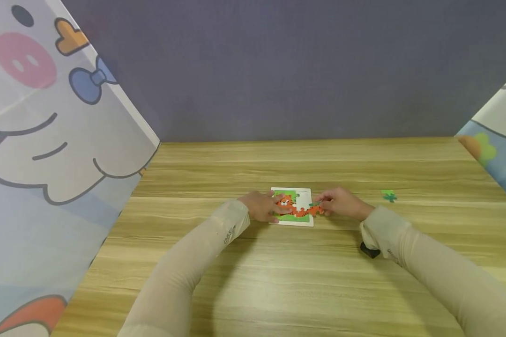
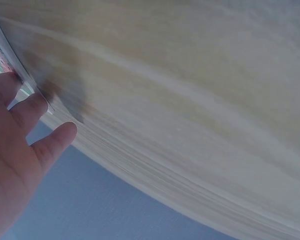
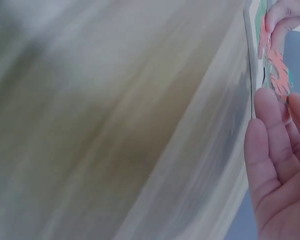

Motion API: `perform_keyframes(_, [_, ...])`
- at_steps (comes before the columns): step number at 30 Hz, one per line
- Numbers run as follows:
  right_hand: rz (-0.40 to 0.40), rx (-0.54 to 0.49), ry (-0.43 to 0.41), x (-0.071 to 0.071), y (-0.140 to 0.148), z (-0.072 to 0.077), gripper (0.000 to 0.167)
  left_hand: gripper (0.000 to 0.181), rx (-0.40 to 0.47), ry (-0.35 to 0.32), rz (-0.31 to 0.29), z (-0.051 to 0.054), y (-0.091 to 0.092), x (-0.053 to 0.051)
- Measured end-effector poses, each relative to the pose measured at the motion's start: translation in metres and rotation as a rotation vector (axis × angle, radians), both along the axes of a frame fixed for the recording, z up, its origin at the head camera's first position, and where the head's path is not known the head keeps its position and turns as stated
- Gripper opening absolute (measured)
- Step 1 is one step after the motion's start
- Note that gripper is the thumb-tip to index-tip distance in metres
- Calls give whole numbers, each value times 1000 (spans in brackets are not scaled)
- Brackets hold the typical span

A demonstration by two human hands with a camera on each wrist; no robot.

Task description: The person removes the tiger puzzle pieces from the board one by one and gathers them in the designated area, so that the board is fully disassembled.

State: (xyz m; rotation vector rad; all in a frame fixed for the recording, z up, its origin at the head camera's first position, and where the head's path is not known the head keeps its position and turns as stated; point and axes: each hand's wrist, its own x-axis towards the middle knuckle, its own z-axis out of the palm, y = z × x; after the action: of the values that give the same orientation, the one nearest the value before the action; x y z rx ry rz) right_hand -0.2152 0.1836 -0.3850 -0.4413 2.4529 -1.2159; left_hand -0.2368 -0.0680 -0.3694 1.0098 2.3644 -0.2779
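Note:
A jigsaw puzzle in a white-edged tray (image 1: 293, 224) lies on the table, showing an orange tiger on green. My left hand (image 1: 259, 206) rests on its left part with fingers spread over the tiger's head. At the tray's right edge my right hand (image 1: 345, 204) pinches an orange and green puzzle piece (image 1: 315, 210), tilted in the right wrist view, between thumb and fingers. The tray's upper right area shows bare white. In the left wrist view, my left hand's fingers (image 2: 31, 112) reach over the tray's edge.
A green puzzle piece (image 1: 389, 195) lies on the wooden table (image 1: 286, 281) to the right of my right hand. Something small and black (image 1: 369, 250) shows under the right cuff. A grey panel (image 1: 278, 70) stands behind, and a cartoon-printed panel (image 1: 67, 154) at left.

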Motion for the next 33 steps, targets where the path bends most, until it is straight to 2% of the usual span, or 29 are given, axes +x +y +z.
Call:
perform_keyframes(9, [-72,20,-74,7,32,2,31,57,4,-7,11,0,0,3])
perform_keyframes(16, [-74,60,-50,11,60,3,34,55,38,-35,36,0,0,2])
perform_keyframes(26, [-68,55,-54,14,86,1,35,57,-2,-12,2,2,0,1])
perform_keyframes(33, [-75,98,-47,15,92,2,35,58,-19,-6,-12,2,1,1])
